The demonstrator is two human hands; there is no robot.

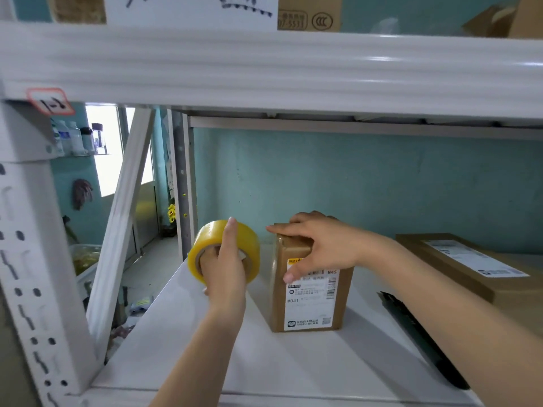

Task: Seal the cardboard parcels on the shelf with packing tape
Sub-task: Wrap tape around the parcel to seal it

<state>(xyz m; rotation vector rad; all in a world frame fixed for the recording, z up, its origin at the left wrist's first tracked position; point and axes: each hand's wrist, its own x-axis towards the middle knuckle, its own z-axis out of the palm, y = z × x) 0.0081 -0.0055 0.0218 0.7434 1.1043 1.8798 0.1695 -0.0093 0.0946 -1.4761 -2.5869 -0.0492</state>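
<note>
Long black tool (421, 337), bottles (73, 139) on far ledge, teal wall (367, 183), yellow flowers (171, 213)

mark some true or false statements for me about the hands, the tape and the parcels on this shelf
1. The left hand grips the tape roll. True.
2. The right hand holds the flat parcel. False: it grips the top of the upright parcel; the flat parcel is untouched.
3. The upright parcel bears a white printed label. True.
4. A black tool lies left of the upright parcel. False: it lies on the shelf to its right.
</note>
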